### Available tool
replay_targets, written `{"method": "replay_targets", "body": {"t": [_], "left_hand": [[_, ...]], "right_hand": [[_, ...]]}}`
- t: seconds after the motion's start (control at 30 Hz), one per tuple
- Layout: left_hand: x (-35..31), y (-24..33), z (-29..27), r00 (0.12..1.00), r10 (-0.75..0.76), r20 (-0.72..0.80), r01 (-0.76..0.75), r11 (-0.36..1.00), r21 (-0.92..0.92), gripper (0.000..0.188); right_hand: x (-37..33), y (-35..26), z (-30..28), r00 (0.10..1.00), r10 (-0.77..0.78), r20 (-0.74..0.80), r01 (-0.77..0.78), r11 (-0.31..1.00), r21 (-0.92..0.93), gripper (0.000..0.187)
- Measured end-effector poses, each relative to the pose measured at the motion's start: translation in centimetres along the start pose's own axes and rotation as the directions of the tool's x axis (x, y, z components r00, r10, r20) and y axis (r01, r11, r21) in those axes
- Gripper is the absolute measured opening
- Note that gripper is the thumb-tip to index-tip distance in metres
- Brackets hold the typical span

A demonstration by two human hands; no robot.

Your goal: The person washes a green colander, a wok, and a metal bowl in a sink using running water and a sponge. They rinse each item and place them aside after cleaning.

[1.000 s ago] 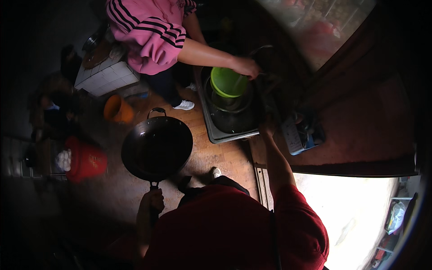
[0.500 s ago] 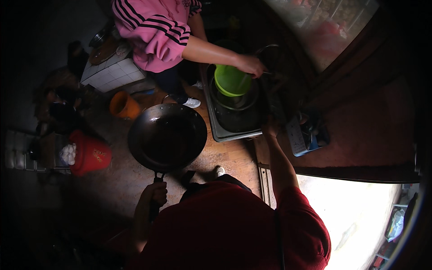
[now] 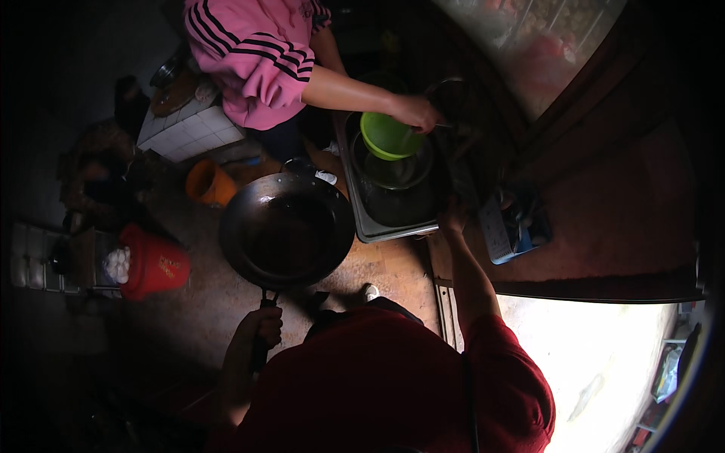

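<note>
A large dark wok (image 3: 291, 234) hangs over the floor in front of me, tilted a little, with a shine on its far inner wall. Closed around its black handle is my left hand (image 3: 263, 328). My right hand (image 3: 453, 215) reaches forward to the near right corner of a metal sink (image 3: 400, 231); deep shadow hides its fingers. In the sink sits a round basin (image 3: 404, 181), and above it a green bowl (image 3: 389, 137). A co-worker's hand (image 3: 417, 113) is at the green bowl's rim, beside a thin curved metal piece that is hard to make out.
The co-worker in a pink striped top (image 3: 260, 60) stands across the sink. An orange bucket (image 3: 211, 183) and a red bucket (image 3: 155, 263) stand on the floor at left, by a tiled block (image 3: 192, 132). A blue-and-white container (image 3: 513, 226) stands on the counter (image 3: 612, 204) at right.
The wok has shifted slightly to the right in my left hand. My right hand stays by the sink corner. The co-worker's hand and the green bowl have barely moved.
</note>
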State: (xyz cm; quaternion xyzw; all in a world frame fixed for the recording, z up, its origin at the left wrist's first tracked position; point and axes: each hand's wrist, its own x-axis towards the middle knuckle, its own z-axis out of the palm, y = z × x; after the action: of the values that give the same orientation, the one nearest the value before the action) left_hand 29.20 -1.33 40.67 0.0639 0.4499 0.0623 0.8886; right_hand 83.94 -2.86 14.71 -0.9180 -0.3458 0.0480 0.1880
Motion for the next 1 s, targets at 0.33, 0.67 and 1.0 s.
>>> {"method": "replay_targets", "body": {"t": [0.33,0.67,1.0], "left_hand": [[0.1,0.6,1.2,0.999,0.023,-0.039,-0.02,0.996,0.084,0.03],[1.6,1.2,2.6,0.999,-0.032,-0.028,0.034,0.994,0.1,0.029],[4.0,3.6,6.4,0.986,-0.144,-0.087,0.164,0.935,0.315,0.04]], "right_hand": [[-0.2,0.0,0.6,0.998,0.068,0.014,-0.068,0.998,-0.007,0.066],[-0.3,-0.5,-0.7,0.996,0.052,0.068,-0.056,0.996,0.065,0.047],[6.8,3.3,3.1,0.964,-0.161,0.211,0.19,0.974,-0.123,0.048]]}}
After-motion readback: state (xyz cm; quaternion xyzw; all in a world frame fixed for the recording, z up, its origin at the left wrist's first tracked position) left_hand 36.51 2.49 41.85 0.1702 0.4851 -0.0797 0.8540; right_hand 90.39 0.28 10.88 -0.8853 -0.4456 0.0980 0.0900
